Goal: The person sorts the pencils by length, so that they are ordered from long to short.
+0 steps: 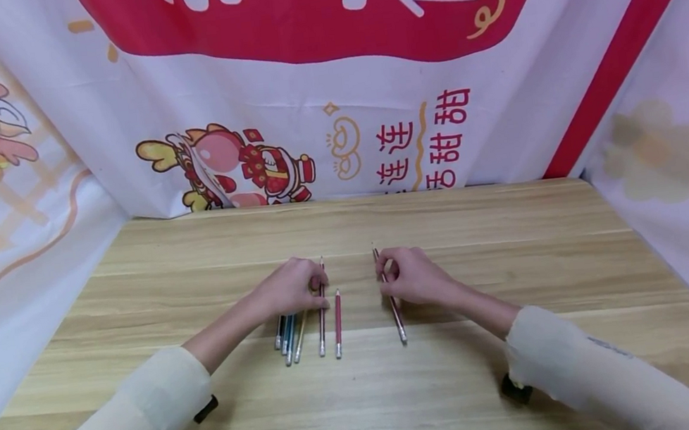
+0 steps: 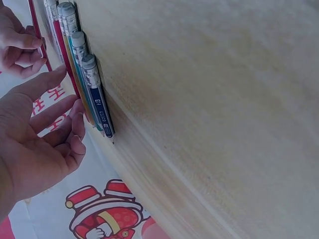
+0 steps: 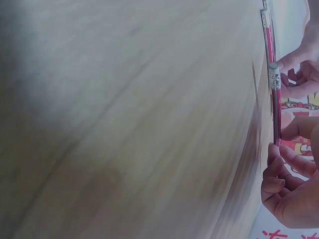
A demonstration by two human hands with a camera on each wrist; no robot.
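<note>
My left hand (image 1: 294, 288) reaches in from the left. Its thumb and fingertips are at a dark red pencil (image 1: 323, 334) with a white eraser, which lies lengthwise on the table. A shorter red pencil (image 1: 338, 323) lies just to the right of it. My right hand (image 1: 412, 277) pinches another dark red pencil (image 1: 398, 319) between thumb and fingers, its eraser end pointing toward me. Left of the left hand's pencil are several more pencils, one yellowish (image 1: 301, 340), one blue (image 1: 289, 335) and one dark navy (image 2: 100, 107); the left hand covers their upper parts in the head view.
The wood-grain table (image 1: 367, 411) extends around both hands. A printed white and red cloth (image 1: 317, 90) hangs behind its far edge, with more printed cloth at both sides. Dark wrist devices (image 1: 517, 390) show below the light sleeves (image 1: 565, 360).
</note>
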